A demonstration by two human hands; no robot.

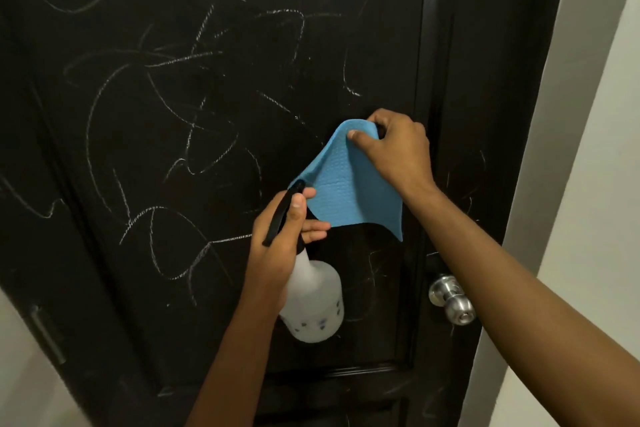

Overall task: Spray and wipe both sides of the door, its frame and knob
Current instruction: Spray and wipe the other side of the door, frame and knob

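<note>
Scribbled dark door (207, 114), spray bottle (313, 302) upright, nozzle doorward

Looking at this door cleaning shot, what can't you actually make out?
- Head view: spray bottle nozzle and trigger, hidden by the left hand and blue cloth.
- Door top and bottom, cut off by frame edges.
- Door's other side, unseen.
- Bottle markings, too small.
</note>
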